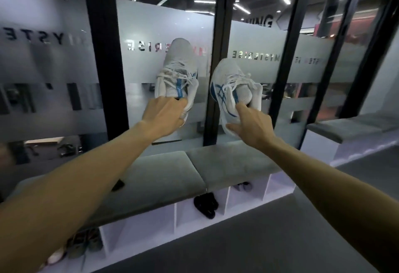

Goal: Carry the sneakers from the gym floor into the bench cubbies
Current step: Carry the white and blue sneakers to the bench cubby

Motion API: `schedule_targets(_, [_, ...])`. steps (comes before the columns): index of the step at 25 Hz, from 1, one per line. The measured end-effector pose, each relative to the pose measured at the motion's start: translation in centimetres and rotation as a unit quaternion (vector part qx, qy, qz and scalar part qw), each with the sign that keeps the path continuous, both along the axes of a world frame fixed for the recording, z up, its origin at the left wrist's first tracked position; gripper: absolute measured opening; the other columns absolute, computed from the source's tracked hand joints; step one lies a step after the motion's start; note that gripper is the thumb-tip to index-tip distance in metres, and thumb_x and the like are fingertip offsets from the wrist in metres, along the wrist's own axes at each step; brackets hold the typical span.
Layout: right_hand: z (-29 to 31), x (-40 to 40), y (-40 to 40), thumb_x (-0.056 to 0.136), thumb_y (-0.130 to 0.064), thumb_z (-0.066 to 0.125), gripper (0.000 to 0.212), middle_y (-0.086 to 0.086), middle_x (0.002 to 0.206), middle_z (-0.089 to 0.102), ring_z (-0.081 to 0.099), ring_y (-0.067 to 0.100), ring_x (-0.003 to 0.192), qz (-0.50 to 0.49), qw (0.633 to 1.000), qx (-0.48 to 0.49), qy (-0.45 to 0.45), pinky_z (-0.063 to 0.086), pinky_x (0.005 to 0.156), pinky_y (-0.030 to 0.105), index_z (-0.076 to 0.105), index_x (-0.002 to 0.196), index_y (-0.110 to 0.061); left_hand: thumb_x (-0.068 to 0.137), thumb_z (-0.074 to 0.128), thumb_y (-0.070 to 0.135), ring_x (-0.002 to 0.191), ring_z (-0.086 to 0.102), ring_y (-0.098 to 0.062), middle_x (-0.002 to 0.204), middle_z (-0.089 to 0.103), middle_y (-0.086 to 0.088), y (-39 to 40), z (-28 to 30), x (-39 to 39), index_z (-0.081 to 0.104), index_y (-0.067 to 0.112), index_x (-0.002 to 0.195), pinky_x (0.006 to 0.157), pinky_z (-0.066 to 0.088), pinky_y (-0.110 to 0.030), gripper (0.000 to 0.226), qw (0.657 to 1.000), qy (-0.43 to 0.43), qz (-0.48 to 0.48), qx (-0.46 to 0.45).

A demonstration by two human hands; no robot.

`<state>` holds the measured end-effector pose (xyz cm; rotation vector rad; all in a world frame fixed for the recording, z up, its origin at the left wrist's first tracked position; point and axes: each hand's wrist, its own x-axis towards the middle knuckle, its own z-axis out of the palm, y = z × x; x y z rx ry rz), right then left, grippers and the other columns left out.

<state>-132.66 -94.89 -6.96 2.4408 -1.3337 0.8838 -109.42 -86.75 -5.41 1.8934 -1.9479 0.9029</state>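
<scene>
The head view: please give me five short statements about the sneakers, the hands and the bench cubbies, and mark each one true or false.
1. Each hand holds one white and blue sneaker. True: the left hand grips the left sneaker, and the right hand grips the right sneaker.
2. Both sneakers already lie in a cubby. False: they are held up in the air, above the bench cushion.
3. A pair of black shoes sits in one cubby. True.
4. All the cubbies hold shoes. False: the cubby left of the black shoes shows none.
5. The sneakers have no laces. False: both have white laces.
</scene>
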Motion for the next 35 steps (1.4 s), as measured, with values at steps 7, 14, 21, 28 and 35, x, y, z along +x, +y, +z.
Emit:
schedule_targets(7, [-0.1, 8.0, -4.7, 0.086, -0.043, 0.063, 0.036, 0.008, 0.092, 0.064, 0.060, 0.032, 0.083, 0.141, 0.990, -0.001, 0.023, 0.040, 0.062, 0.035, 0.038, 0.094, -0.018, 0.087, 0.059, 0.036, 0.080, 0.059, -0.031, 0.096, 0.065, -0.010, 1.2, -0.3, 4.5, 0.051, 0.015, 0.103, 0.058, 0.035, -0.032, 0.028, 0.987, 0.009, 0.156, 0.020])
schedule_targets(14, [-0.7, 17.5, -3.3, 0.086, -0.041, 0.063, 0.037, 0.004, 0.080, 0.060, 0.049, 0.024, 0.065, 0.216, 0.976, 0.006, -0.007, 0.033, 0.057, 0.032, 0.034, 0.090, -0.020, 0.089, 0.055, 0.035, 0.086, 0.062, -0.032, 0.101, 0.066, -0.009, 5.1, -1.3, 10.7, 0.051, 0.016, 0.112, 0.059, 0.034, -0.032, 0.030, 0.974, -0.030, 0.221, 0.033])
schedule_targets(21, [-6.7, 26.6, -5.3, 0.088, -0.036, 0.061, 0.032, 0.004, 0.079, 0.056, 0.053, 0.026, 0.069, 0.226, 0.974, -0.005, -0.002, 0.037, 0.057, 0.034, 0.041, 0.096, -0.014, 0.089, 0.053, 0.037, 0.085, 0.062, -0.032, 0.100, 0.066, -0.008, 3.3, -8.0, 18.9, 0.049, 0.017, 0.114, 0.059, 0.035, -0.032, 0.032, 0.969, -0.046, 0.241, 0.023])
schedule_targets(28, [-19.9, 37.8, -14.6, 0.086, -0.037, 0.062, 0.034, 0.008, 0.085, 0.060, 0.059, 0.030, 0.077, 0.219, 0.975, -0.047, -0.009, 0.036, 0.057, 0.033, 0.041, 0.098, -0.013, 0.088, 0.055, 0.038, 0.082, 0.060, -0.033, 0.096, 0.065, -0.007, -6.0, -20.7, 29.1, 0.047, 0.018, 0.110, 0.059, 0.033, -0.032, 0.031, 0.963, -0.046, 0.265, 0.009])
schedule_targets(35, [-38.6, 42.6, -18.4, 0.086, -0.037, 0.062, 0.034, 0.003, 0.076, 0.051, 0.048, 0.026, 0.067, 0.231, 0.972, -0.039, -0.010, 0.035, 0.056, 0.035, 0.034, 0.089, -0.017, 0.088, 0.056, 0.038, 0.087, 0.059, -0.036, 0.101, 0.065, -0.010, -9.5, -39.1, 33.5, 0.048, 0.017, 0.113, 0.060, 0.031, -0.034, 0.034, 0.964, -0.047, 0.261, 0.024])
